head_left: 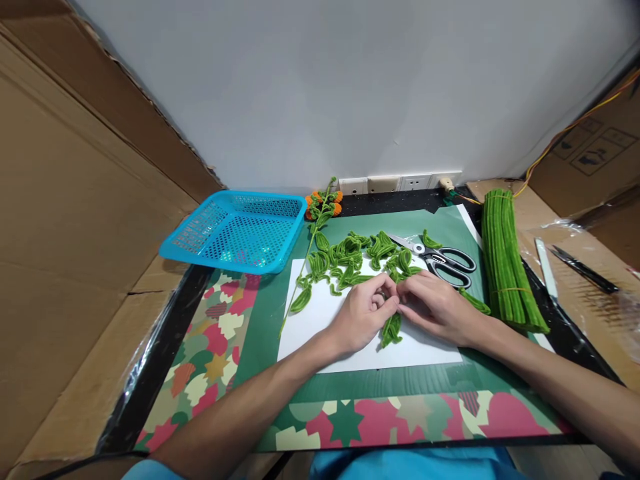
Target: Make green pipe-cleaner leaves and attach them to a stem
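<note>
Evidently, the left hand [361, 317] and right hand [435, 303] met above the white sheet [310, 328], fingertips pinched together; I could not tell what they gripped. A fuzzy green leaf [391, 331] showed just below them, over the sheet's near half, and more leaves [347, 250] were heaped along its far edge. Working well there probably called for a light pinch, one hand steadying, the other making small turns, without crushing the fuzz.
</note>
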{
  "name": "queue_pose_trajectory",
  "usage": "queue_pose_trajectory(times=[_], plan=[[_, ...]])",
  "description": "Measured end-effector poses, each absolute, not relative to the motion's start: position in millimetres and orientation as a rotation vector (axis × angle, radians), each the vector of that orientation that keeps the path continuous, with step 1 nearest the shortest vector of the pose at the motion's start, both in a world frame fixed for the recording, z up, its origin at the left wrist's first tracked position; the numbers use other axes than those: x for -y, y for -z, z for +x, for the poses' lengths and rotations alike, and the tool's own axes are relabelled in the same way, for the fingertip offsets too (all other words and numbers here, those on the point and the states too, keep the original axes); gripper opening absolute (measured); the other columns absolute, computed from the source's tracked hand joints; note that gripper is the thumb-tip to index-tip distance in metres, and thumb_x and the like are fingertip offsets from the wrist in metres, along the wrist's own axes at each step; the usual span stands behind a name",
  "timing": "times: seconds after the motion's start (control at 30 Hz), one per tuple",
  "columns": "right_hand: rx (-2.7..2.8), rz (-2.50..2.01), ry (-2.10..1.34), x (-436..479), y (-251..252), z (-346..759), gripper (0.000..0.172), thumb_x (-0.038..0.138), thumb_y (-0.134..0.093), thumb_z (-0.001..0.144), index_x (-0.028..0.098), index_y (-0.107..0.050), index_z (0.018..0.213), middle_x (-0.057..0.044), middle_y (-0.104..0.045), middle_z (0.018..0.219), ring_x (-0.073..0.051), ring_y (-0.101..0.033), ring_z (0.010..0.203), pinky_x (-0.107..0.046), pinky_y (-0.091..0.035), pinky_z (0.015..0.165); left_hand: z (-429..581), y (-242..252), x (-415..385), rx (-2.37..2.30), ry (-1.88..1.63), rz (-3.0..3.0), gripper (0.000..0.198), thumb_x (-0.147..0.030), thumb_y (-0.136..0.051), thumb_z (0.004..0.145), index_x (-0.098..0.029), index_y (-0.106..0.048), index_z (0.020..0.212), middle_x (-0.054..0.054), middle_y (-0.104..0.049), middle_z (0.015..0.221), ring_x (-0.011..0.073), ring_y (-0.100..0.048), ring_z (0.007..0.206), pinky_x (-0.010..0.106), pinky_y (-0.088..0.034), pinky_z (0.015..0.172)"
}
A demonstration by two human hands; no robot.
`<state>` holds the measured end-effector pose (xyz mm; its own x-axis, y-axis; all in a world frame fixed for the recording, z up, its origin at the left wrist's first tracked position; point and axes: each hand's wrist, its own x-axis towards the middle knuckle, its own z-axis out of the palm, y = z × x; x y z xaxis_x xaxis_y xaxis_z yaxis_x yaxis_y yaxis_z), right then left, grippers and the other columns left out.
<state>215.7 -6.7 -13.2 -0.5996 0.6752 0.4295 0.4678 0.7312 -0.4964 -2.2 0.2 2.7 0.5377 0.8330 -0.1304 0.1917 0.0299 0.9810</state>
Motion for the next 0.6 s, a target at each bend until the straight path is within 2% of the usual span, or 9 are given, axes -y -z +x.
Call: queue_pose_trajectory(times=[0.6], plan=[[2.327, -0.86, -0.432, 7.3, 11.4, 215.7, 0.01, 0.024, -0.053, 0.109, 0.024, -0.05, 0.1, 0.0, -0.06, 0.08, -0.018, -0.051, 0.07, -0.032, -0.042, 0.071, -3.7, -0.3, 0.3, -0.933, -0.612, 1.548, 0.014, -0.032, -0.061, 0.102, -0.019, -0.058, 0.094, -0.004, -0.05, 0.073, 0.01, -0.044, 0.06, 0.024, -0.031, 0.058]])
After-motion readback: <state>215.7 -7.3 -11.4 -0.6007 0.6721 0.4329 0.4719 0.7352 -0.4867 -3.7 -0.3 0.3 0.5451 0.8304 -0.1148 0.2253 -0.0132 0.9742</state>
